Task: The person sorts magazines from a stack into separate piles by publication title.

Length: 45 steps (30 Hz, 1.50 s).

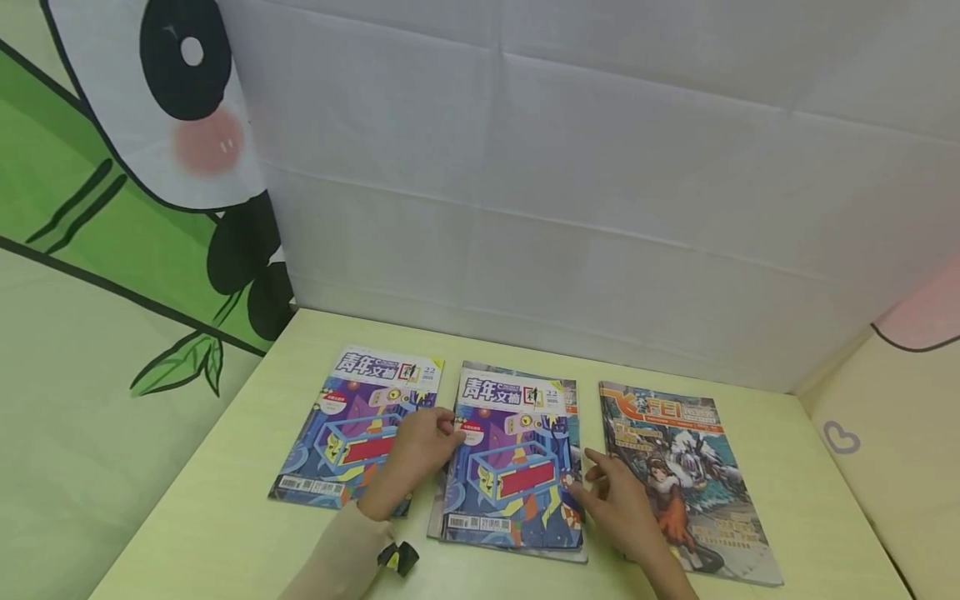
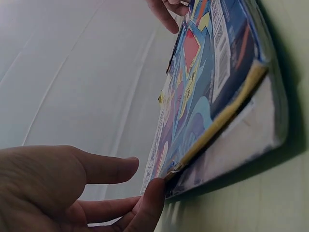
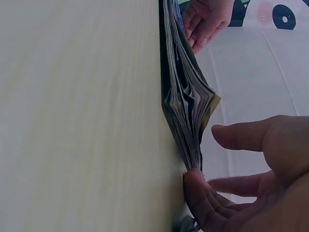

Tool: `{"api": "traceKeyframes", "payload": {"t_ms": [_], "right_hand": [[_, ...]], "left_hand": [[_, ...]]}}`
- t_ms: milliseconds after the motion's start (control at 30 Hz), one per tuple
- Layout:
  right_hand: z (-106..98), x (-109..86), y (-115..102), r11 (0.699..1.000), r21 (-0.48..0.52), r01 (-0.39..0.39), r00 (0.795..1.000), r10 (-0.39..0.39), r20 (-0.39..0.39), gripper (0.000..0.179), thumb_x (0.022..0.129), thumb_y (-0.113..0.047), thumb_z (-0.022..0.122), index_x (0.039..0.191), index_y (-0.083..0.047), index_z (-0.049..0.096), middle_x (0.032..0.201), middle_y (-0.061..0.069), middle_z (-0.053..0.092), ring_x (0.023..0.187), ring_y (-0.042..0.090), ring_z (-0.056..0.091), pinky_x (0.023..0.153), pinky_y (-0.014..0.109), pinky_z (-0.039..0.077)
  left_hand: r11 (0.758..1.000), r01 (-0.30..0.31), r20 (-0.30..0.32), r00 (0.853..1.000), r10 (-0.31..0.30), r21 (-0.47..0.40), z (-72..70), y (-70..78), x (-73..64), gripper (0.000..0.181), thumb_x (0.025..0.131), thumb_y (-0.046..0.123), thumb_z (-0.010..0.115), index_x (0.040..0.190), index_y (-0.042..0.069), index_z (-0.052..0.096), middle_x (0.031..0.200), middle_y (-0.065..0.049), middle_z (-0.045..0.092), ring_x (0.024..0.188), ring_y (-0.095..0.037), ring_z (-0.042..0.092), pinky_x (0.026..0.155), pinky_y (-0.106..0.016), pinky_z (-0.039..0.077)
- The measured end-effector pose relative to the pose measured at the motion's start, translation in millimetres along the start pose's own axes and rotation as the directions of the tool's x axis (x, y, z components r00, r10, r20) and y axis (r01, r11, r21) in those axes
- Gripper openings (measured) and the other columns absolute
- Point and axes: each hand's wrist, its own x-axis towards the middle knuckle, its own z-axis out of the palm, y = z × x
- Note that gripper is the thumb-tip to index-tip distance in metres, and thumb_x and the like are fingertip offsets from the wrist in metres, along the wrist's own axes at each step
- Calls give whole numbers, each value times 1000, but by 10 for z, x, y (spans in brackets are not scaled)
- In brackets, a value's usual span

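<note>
A purple illustrated magazine (image 1: 510,433) lies in the middle on top of another magazine (image 1: 437,515), whose edges peek out around it. My left hand (image 1: 422,446) is at the left edge of this pair. In the left wrist view, fingertips of the left hand (image 2: 58,186) touch the spine side, the thumb held apart. At the opposite edge is my right hand (image 1: 621,504). The right wrist view shows its fingertips (image 3: 195,181) against the page edges, with the thumb off the cover. Pages (image 3: 186,104) fan slightly apart there.
Left of the pair lies a magazine (image 1: 360,425) with the same purple cover, partly behind my left forearm. To the right is a magazine (image 1: 697,467) with a snowy, painted cover, close to my right hand. A white cloth (image 1: 525,167) hangs behind the pale table (image 1: 225,500).
</note>
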Motion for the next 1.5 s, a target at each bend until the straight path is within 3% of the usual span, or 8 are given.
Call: {"api": "traceKeyframes", "payload": {"t_ms": [200, 367, 633, 867, 1133, 1333, 1500], "right_hand": [[-17, 7, 9, 1000, -7, -29, 999, 29, 26, 65, 98, -15, 85, 149, 16, 58, 106, 6, 68, 88, 15, 67, 71, 31, 57], [-20, 22, 11, 999, -2, -54, 998, 54, 38, 59, 98, -11, 84, 145, 17, 61, 99, 2, 69, 87, 16, 70, 72, 35, 58], [-28, 9, 4, 994, 68, -89, 995, 87, 41, 63, 92, -1, 86, 146, 16, 59, 94, 6, 68, 80, 16, 67, 66, 31, 56], [-58, -6, -12, 991, 97, -92, 996, 90, 24, 56, 95, -3, 84, 146, 9, 61, 97, 7, 69, 81, 17, 66, 65, 32, 55], [-75, -10, -10, 968, 230, -102, 995, 96, 38, 44, 104, 1, 69, 146, 4, 57, 94, 8, 69, 79, 21, 66, 62, 32, 56], [-94, 7, -5, 958, 260, -119, 993, 114, 35, 46, 101, 5, 71, 145, 3, 57, 99, 12, 70, 86, 21, 70, 71, 31, 56], [-119, 8, 3, 950, 283, -132, 991, 121, 59, 46, 101, 6, 71, 145, 2, 56, 99, 12, 73, 86, 23, 71, 71, 32, 57]], "left_hand": [[997, -34, 32, 999, 36, -64, 75, 42, -32, 41, 95, 10, 84, 128, -12, 75, 102, -11, 79, 90, -22, 78, 85, -42, 66], [994, -56, 48, 997, 61, -94, 146, 65, -69, 46, 95, 8, 84, 135, -11, 72, 107, -11, 78, 91, -19, 74, 88, -43, 66], [989, -4, 66, 998, 14, -146, 188, 113, -108, 59, 96, 10, 84, 146, -11, 63, 119, -15, 77, 99, -23, 75, 94, -46, 65], [983, 27, 90, 996, -11, -180, 177, 130, -112, 58, 98, 10, 82, 148, -12, 61, 127, -20, 76, 106, -29, 76, 98, -49, 64], [974, 8, 80, 997, 10, -225, 184, 126, -116, 52, 96, 7, 81, 142, -12, 66, 121, -17, 76, 105, -27, 76, 95, -46, 65], [972, -10, 105, 994, 35, -234, 194, 104, -100, 51, 96, 5, 81, 141, -14, 66, 119, -18, 76, 103, -27, 78, 90, -40, 66], [973, -67, 123, 988, 96, -219, 202, 95, -98, 49, 94, -2, 79, 139, -15, 67, 110, -19, 78, 98, -29, 79, 86, -41, 67]]}}
